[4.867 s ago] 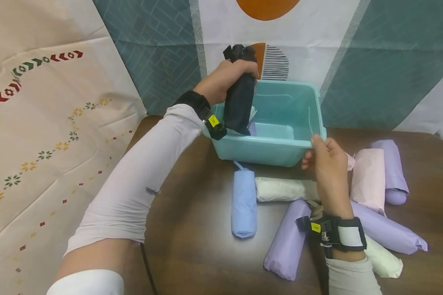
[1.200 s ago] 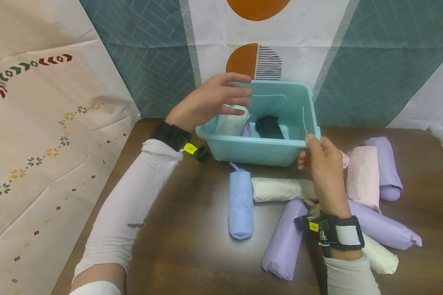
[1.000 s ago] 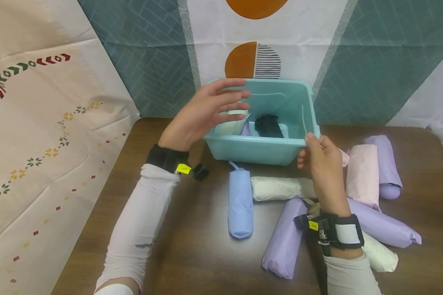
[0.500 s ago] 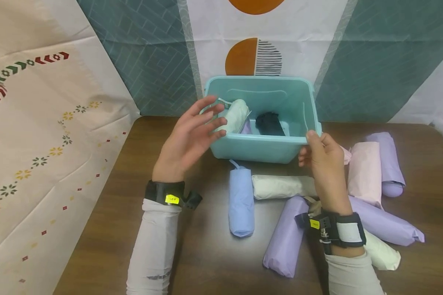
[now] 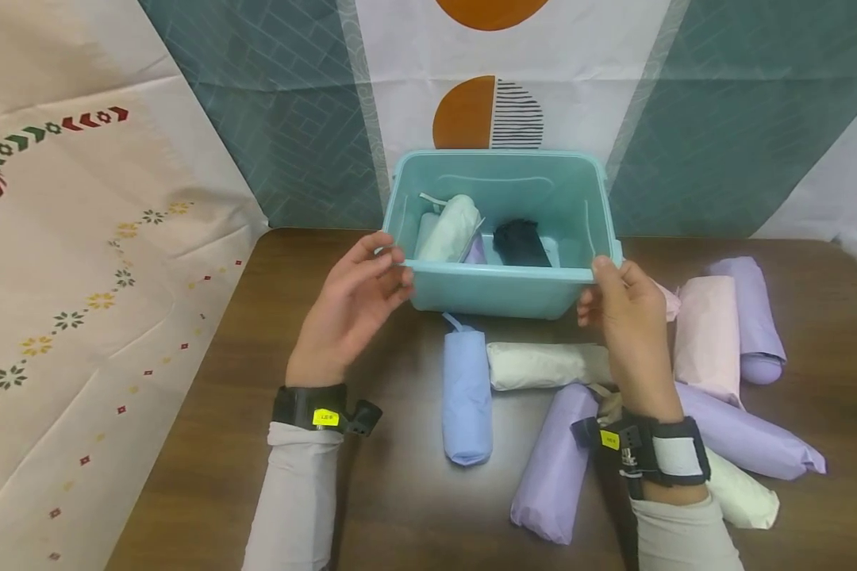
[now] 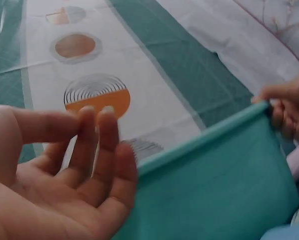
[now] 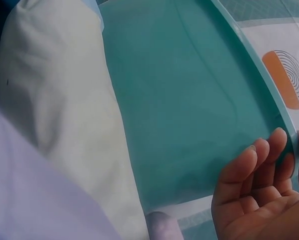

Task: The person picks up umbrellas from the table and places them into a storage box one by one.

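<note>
A light teal plastic bin (image 5: 500,289) stands at the back of the table. My right hand (image 5: 632,333) pinches its front right corner between thumb and curled fingers. At its front left corner is my left hand (image 5: 350,305), fingers loosely bent; in the left wrist view nothing lies between thumb and fingertips, and contact with the rim is unclear. Inside the bin, a black folded umbrella (image 5: 521,244) lies right of a pale green one (image 5: 453,230), with a bit of purple (image 5: 476,250) between them. A blue folded umbrella (image 5: 467,396) lies in front of the bin.
More folded umbrellas lie on the table (image 5: 393,492): a whitish one (image 5: 546,365), a purple one (image 5: 553,468), and a pink one (image 5: 707,337) beside a lilac one (image 5: 746,309). Another purple one (image 5: 750,432) overlaps a pale one (image 5: 739,492). A printed cloth (image 5: 271,119) hangs behind.
My left hand has let go of the black umbrella, which now lies in the bin, and has drawn back toward the bin's front left corner. My right hand stays on the rim.
</note>
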Demonstrator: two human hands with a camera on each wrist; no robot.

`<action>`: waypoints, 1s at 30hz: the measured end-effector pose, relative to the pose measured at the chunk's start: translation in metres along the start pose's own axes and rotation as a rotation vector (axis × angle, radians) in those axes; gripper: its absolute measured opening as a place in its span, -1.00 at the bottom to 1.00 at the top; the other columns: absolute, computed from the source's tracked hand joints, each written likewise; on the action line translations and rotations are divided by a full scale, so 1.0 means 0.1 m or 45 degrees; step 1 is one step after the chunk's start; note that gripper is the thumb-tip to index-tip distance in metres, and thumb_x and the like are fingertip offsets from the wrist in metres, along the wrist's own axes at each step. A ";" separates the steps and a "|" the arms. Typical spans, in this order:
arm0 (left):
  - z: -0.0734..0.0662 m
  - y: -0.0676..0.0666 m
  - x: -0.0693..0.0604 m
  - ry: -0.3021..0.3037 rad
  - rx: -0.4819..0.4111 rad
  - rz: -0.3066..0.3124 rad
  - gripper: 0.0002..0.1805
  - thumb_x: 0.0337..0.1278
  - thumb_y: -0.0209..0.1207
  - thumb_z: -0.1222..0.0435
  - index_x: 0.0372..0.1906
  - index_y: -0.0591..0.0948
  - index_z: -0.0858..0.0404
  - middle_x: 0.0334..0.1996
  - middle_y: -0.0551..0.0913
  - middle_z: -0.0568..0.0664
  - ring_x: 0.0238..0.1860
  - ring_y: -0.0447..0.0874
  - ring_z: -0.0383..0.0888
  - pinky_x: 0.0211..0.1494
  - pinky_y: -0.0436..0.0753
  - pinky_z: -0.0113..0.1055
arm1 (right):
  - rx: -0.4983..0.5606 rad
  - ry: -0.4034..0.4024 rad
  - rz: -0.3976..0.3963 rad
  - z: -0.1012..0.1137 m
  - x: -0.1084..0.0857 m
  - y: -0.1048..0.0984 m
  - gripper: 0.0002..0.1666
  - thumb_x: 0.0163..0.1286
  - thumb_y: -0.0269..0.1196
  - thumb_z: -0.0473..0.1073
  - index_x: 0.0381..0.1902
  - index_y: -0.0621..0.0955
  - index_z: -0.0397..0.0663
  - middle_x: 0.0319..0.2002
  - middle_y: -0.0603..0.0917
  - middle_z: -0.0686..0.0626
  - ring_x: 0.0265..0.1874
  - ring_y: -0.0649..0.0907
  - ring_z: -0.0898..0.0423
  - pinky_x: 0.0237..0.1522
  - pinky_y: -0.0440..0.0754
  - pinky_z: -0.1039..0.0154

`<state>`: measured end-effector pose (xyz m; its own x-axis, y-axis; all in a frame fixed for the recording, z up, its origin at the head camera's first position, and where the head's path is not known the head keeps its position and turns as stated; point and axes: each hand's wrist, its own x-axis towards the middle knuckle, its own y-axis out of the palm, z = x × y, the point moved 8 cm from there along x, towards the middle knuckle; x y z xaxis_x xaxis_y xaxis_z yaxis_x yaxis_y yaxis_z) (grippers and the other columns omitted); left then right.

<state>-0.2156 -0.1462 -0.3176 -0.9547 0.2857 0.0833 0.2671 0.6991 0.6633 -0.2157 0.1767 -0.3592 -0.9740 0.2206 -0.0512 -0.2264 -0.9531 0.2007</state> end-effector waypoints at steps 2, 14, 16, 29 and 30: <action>0.05 -0.03 -0.03 -0.051 0.158 0.039 -0.74 0.54 -0.05 0.53 -0.07 0.65 0.28 -0.17 0.64 0.10 -0.15 0.61 0.05 0.07 0.63 -0.16 | 0.012 -0.005 0.002 0.00 0.00 0.00 -0.58 0.56 0.35 0.00 -0.27 0.48 -0.23 -0.48 0.59 -0.09 -0.54 0.58 0.08 -0.46 0.64 0.31; 0.66 -0.29 0.01 -0.519 1.267 0.115 -0.62 0.50 0.24 0.27 0.24 0.64 0.42 -0.03 0.68 0.35 -0.04 0.64 0.34 0.06 0.66 0.21 | 0.008 -0.002 0.009 0.01 -0.02 -0.01 -0.56 0.57 0.34 0.00 -0.30 0.45 -0.24 -0.48 0.59 -0.09 -0.53 0.57 0.07 -0.46 0.63 0.29; 0.73 -0.34 0.00 -0.589 1.355 0.052 -0.62 0.52 0.23 0.23 0.21 0.66 0.42 -0.06 0.70 0.27 -0.09 0.70 0.24 0.02 0.71 0.08 | 0.003 0.005 0.010 0.01 -0.02 0.00 -0.55 0.57 0.34 0.00 -0.31 0.45 -0.24 -0.48 0.59 -0.09 -0.53 0.58 0.07 -0.45 0.64 0.29; 1.07 -0.33 0.00 -0.659 1.577 0.064 -0.52 0.44 0.25 -0.13 -0.13 0.61 0.26 -0.35 0.57 0.05 -0.35 0.61 -0.03 -0.24 0.63 -0.19 | 0.015 0.001 -0.015 0.01 -0.02 0.01 -0.57 0.56 0.35 0.01 -0.27 0.49 -0.24 -0.47 0.60 -0.09 -0.51 0.59 0.07 -0.46 0.65 0.29; 1.08 -0.32 0.01 -0.653 1.591 0.065 -0.51 0.42 0.27 -0.15 -0.14 0.58 0.25 -0.34 0.56 0.04 -0.35 0.60 -0.03 -0.25 0.62 -0.19 | 0.010 0.000 -0.018 0.01 -0.02 0.01 -0.57 0.56 0.35 0.01 -0.26 0.49 -0.24 -0.47 0.60 -0.09 -0.51 0.59 0.07 -0.45 0.65 0.29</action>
<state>-0.2110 -0.0973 -0.4194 -0.8574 0.3477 -0.3794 0.5023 0.7258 -0.4700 -0.2139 0.1753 -0.3584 -0.9708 0.2337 -0.0543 -0.2399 -0.9483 0.2079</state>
